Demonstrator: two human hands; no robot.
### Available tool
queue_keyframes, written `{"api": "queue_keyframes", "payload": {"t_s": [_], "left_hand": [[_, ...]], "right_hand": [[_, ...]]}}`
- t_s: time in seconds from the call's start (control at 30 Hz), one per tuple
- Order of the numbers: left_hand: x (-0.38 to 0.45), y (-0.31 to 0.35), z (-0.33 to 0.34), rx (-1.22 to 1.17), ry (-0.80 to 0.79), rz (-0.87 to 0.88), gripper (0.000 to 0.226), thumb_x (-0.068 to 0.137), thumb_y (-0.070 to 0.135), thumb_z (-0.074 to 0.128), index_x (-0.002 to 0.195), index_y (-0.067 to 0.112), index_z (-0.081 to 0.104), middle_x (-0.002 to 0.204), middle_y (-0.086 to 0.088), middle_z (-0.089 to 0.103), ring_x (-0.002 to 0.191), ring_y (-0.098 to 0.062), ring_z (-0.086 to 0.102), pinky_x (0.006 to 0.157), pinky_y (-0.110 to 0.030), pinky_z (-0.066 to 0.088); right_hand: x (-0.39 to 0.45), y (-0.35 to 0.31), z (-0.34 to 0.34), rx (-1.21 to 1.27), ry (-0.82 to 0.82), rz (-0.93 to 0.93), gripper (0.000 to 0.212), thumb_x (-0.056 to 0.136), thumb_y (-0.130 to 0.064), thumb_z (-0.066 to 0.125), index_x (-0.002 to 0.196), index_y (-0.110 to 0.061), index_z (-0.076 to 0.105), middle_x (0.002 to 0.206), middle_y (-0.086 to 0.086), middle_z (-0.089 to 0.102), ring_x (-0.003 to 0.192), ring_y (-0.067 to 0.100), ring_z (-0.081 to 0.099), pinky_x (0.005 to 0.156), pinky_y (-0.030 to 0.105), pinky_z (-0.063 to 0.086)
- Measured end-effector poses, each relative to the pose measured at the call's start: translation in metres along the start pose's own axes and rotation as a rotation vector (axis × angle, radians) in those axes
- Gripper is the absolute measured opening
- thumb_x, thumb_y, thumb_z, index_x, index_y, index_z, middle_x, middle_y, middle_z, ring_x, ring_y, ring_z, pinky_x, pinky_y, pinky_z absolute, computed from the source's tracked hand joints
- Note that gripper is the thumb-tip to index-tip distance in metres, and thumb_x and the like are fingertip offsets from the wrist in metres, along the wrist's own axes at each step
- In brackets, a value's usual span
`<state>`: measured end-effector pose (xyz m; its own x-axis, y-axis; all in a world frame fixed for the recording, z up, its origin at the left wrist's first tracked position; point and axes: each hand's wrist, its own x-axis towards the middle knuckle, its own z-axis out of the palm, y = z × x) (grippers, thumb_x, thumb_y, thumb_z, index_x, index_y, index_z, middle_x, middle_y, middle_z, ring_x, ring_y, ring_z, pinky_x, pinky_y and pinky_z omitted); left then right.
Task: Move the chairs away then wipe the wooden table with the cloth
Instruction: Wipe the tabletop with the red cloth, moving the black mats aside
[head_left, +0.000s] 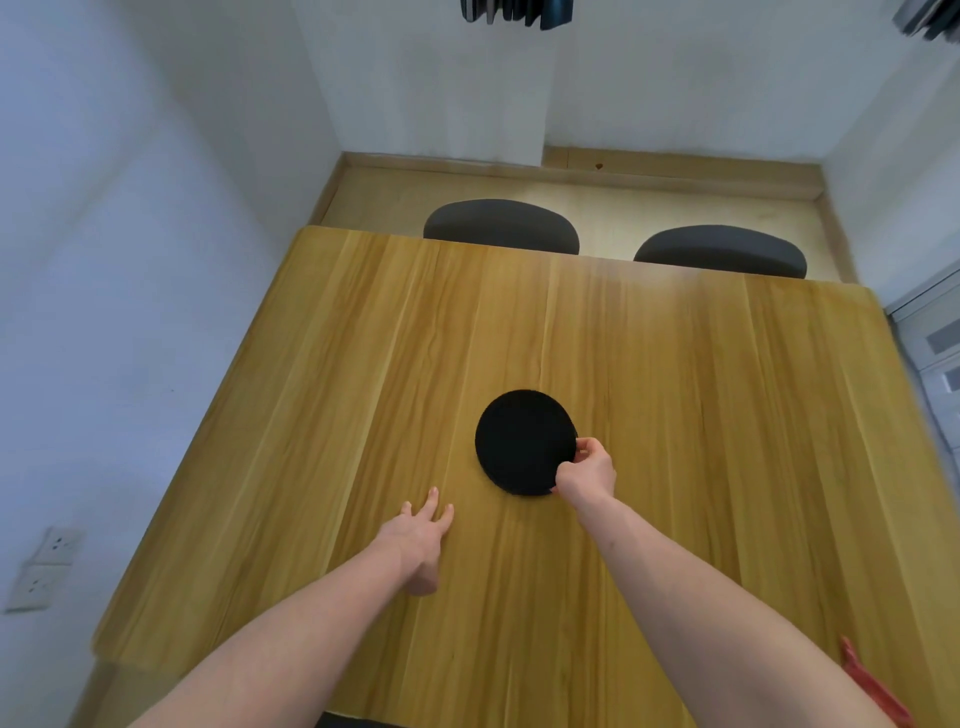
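the round black cloth (524, 441) lies flat near the middle of the wooden counter (727, 415), and the right hand (587, 473) pinches its rim at about 4 o'clock. the left hand (418, 540) rests flat on the counter at the cloth's 8 o'clock, fingers straight, holding nothing. two dark chairs (501, 226) stand at the counter's 12 o'clock edge.

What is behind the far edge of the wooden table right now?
Two dark chair backs show above the wooden table's far edge, with pale floor and a white wall beyond. The tabletop covers their seats and legs.
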<state>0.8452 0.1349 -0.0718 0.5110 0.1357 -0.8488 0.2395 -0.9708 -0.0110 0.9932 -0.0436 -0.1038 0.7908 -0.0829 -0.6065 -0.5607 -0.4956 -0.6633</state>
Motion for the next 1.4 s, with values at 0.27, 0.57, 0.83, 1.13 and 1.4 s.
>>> {"api": "queue_keyframes", "payload": {"t_s": [0.27,0.57,0.83,1.13,1.4], "left_hand": [[0.003,-0.001,0.004,0.025,0.026,0.001,0.108,0.086,0.003,0.058,0.158,0.034,-0.016,0.163,0.002,-0.031,0.155,-0.036,-0.002,0.099,-0.033,0.054],[0.006,-0.003,0.008,0.039,0.036,0.003,0.108,0.086,0.005,0.059,0.158,0.035,-0.016,0.163,0.001,-0.031,0.155,-0.036,-0.002,0.101,-0.035,0.053],[0.006,-0.004,0.010,0.054,0.033,-0.004,0.106,0.087,0.005,0.058,0.158,0.034,-0.016,0.163,0.001,-0.031,0.155,-0.036,-0.003,0.098,-0.033,0.054],[-0.015,0.015,0.000,-0.046,-0.026,-0.042,0.090,0.089,0.013,0.053,0.162,0.032,0.005,0.169,0.004,-0.011,0.156,-0.029,0.005,0.121,-0.044,0.031],[-0.065,0.109,0.018,-0.289,0.285,0.178,0.067,0.086,0.012,0.054,0.150,0.028,0.043,0.160,0.006,0.038,0.145,-0.016,0.038,0.114,-0.032,0.039]], "right_hand": [[0.008,0.000,0.002,-0.077,0.070,0.006,0.044,0.090,0.010,0.059,0.126,-0.015,0.056,0.115,0.004,0.060,0.100,0.022,0.059,0.079,0.031,0.055],[0.013,-0.003,0.000,-0.114,0.103,0.039,0.051,0.093,0.004,0.063,0.140,-0.014,0.053,0.133,0.010,0.061,0.116,0.028,0.063,0.090,0.036,0.056],[-0.028,0.036,-0.028,-0.346,0.087,-0.120,0.058,0.095,-0.013,0.067,0.148,-0.023,0.045,0.148,0.002,0.044,0.102,0.018,0.064,0.078,0.032,0.059],[-0.134,0.182,-0.189,-0.898,0.233,-0.106,0.079,0.092,-0.038,0.066,0.158,-0.029,0.024,0.169,0.006,0.011,0.156,0.028,0.010,0.126,0.050,0.014],[-0.137,0.288,-0.263,-0.776,0.092,0.090,0.084,0.096,-0.035,0.064,0.163,-0.025,0.014,0.169,0.005,0.016,0.155,0.030,0.019,0.122,0.044,0.031]]}}
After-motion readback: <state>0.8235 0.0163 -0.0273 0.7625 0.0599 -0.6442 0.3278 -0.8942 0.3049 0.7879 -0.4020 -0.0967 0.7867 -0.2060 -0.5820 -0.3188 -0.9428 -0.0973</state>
